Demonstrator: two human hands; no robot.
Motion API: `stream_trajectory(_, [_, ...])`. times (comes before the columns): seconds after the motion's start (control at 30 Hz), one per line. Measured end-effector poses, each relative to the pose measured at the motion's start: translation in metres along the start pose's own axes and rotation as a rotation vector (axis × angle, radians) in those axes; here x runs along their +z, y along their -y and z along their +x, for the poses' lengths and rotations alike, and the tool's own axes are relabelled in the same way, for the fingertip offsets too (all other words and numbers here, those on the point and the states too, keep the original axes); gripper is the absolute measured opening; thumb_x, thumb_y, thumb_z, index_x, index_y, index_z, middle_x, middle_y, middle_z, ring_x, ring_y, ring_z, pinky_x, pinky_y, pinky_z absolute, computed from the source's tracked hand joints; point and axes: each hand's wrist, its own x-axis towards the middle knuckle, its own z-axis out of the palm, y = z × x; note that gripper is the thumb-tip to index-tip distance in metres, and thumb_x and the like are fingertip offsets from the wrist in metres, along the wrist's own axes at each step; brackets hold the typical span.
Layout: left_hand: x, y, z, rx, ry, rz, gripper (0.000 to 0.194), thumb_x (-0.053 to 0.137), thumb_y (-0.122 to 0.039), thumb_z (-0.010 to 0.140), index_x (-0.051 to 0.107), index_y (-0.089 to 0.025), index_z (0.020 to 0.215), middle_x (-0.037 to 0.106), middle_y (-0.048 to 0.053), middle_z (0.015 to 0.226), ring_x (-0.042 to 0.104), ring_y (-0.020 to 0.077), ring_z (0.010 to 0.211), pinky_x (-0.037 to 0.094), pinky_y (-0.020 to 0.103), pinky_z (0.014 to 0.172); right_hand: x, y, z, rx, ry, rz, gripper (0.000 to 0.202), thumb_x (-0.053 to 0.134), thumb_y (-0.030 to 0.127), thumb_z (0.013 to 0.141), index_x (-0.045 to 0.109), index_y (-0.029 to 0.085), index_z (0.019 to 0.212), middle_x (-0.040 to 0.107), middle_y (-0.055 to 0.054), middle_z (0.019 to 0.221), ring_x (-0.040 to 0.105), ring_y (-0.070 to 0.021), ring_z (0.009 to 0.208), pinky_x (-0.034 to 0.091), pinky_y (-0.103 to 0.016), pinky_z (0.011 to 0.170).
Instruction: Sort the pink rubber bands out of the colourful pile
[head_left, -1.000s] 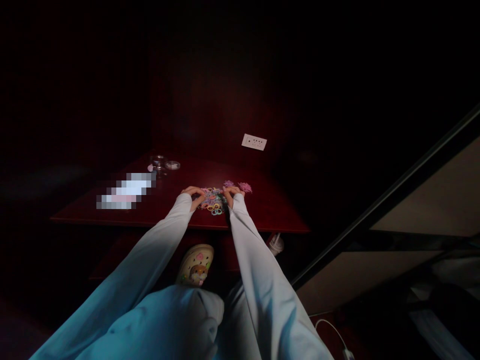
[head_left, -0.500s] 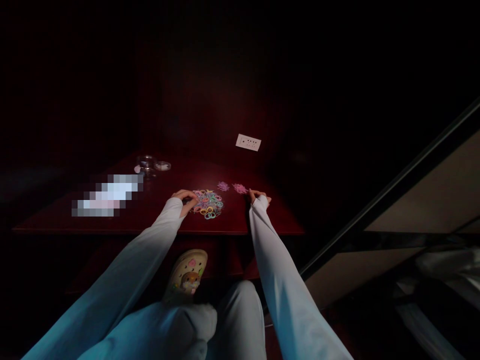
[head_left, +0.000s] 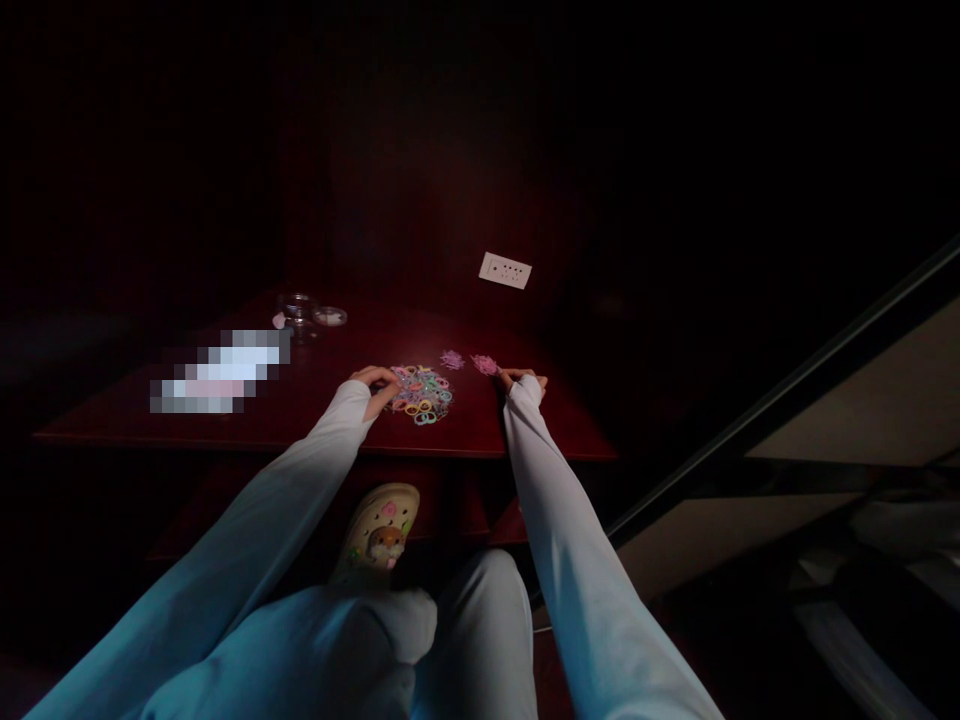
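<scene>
A mixed pile of small coloured hair ties (head_left: 424, 408) lies on the dark red table (head_left: 292, 415). At the pile's left edge is my left hand (head_left: 375, 386), its fingers curled and thumb and forefinger drawn together. Whatever they pinch, if anything, is too small to make out. Behind the pile lie a small purple heap (head_left: 452, 359) and a small pink heap (head_left: 484, 365) of thin bands. My right hand (head_left: 525, 382) rests by the right edge of the pink heap, fingertips pinched against it. I cannot make out what is between them.
Towards the back left stand a clear round jar (head_left: 298, 312) and a round lid (head_left: 330, 316). A blurred-out bright object (head_left: 229, 372) lies at the left. A white socket plate (head_left: 505, 270) sits on the wall behind. Below the table edge is a shoe (head_left: 382, 525).
The view has shifted slightly, so the table shows higher in the picture. My right fingertips are nearer the pink heap. My left hand stays at the pile's edge.
</scene>
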Motion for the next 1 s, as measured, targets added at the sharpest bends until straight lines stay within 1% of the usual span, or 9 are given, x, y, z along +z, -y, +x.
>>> stream_trajectory(0.1, [-0.001,-0.002,0.001,-0.009,0.038,-0.030,0.014,0.068,-0.037,0.072,0.070,-0.023,0.070,0.071,0.002,0.080,0.065,0.0230,0.082,0.053,0.035,0.082,0.000,0.000,-0.001,-0.022,0.023,-0.038,0.033,0.067,0.052,0.085,0.084,0.024,0.087,0.073,-0.011,0.105,0.045,-0.0327,0.112,0.031,-0.045,0.099])
stream_trajectory(0.23, [0.001,-0.009,-0.001,-0.039,0.016,-0.035,0.016,0.066,-0.038,0.071,0.067,-0.022,0.067,0.069,0.003,0.078,0.064,0.0226,0.080,0.052,0.035,0.082,0.007,0.010,0.002,-0.080,0.073,-0.131,0.027,0.066,0.044,0.089,0.083,0.022,0.092,0.073,-0.009,0.109,0.045,-0.0304,0.114,0.029,-0.041,0.100])
stream_trajectory(0.37, [0.002,-0.013,-0.003,-0.036,0.006,0.021,0.015,0.064,-0.037,0.071,0.068,-0.023,0.066,0.069,0.003,0.078,0.063,0.0231,0.081,0.050,0.036,0.085,0.032,0.029,0.008,-0.143,0.102,-0.146,0.033,0.064,0.050,0.093,0.083,0.023,0.093,0.070,-0.010,0.112,0.042,-0.0303,0.115,0.029,-0.040,0.098])
stream_trajectory(0.53, [-0.001,-0.007,-0.004,-0.029,0.035,0.045,0.015,0.066,-0.037,0.073,0.071,-0.023,0.070,0.073,0.003,0.083,0.065,0.0237,0.085,0.049,0.037,0.089,0.061,0.046,0.012,-0.221,0.154,-0.154,0.040,0.056,0.054,0.098,0.082,0.024,0.095,0.067,-0.009,0.114,0.042,-0.0289,0.114,0.027,-0.041,0.097])
stream_trajectory(0.6, [-0.002,-0.007,-0.004,-0.035,0.016,0.026,0.015,0.066,-0.036,0.074,0.071,-0.023,0.071,0.073,0.004,0.084,0.065,0.0238,0.084,0.050,0.037,0.089,0.062,0.045,0.011,-0.205,0.146,-0.154,0.037,0.056,0.051,0.098,0.081,0.024,0.098,0.067,-0.009,0.116,0.042,-0.0294,0.115,0.027,-0.042,0.098])
stream_trajectory(0.7, [-0.003,-0.012,-0.006,-0.051,0.003,-0.008,0.014,0.066,-0.035,0.073,0.071,-0.022,0.071,0.073,0.004,0.084,0.066,0.0243,0.085,0.051,0.037,0.090,0.055,0.038,0.010,-0.093,0.075,-0.119,0.037,0.050,0.046,0.100,0.080,0.024,0.102,0.067,-0.010,0.120,0.041,-0.0310,0.117,0.028,-0.044,0.098])
stream_trajectory(0.83, [-0.005,-0.020,-0.008,-0.079,0.020,-0.028,0.013,0.067,-0.036,0.071,0.069,-0.023,0.068,0.073,0.003,0.083,0.065,0.0241,0.084,0.051,0.036,0.088,0.047,0.032,0.005,0.062,-0.003,-0.119,0.042,0.042,0.042,0.101,0.078,0.022,0.095,0.067,-0.012,0.117,0.043,-0.0332,0.118,0.031,-0.046,0.098])
stream_trajectory(0.9, [-0.005,-0.022,-0.008,-0.086,0.003,-0.031,0.014,0.066,-0.036,0.070,0.068,-0.023,0.067,0.072,0.003,0.081,0.065,0.0238,0.082,0.051,0.036,0.086,0.046,0.032,0.000,0.030,0.007,-0.119,0.043,0.042,0.043,0.101,0.077,0.021,0.090,0.066,-0.012,0.116,0.044,-0.0326,0.117,0.032,-0.046,0.099])
stream_trajectory(1.0, [-0.004,-0.021,-0.008,-0.085,-0.006,-0.029,0.014,0.067,-0.037,0.070,0.067,-0.023,0.068,0.071,0.003,0.081,0.065,0.0238,0.082,0.051,0.036,0.086,0.049,0.036,-0.006,-0.144,0.117,-0.137,0.043,0.045,0.048,0.102,0.077,0.023,0.086,0.065,-0.009,0.119,0.045,-0.0302,0.118,0.032,-0.043,0.102])
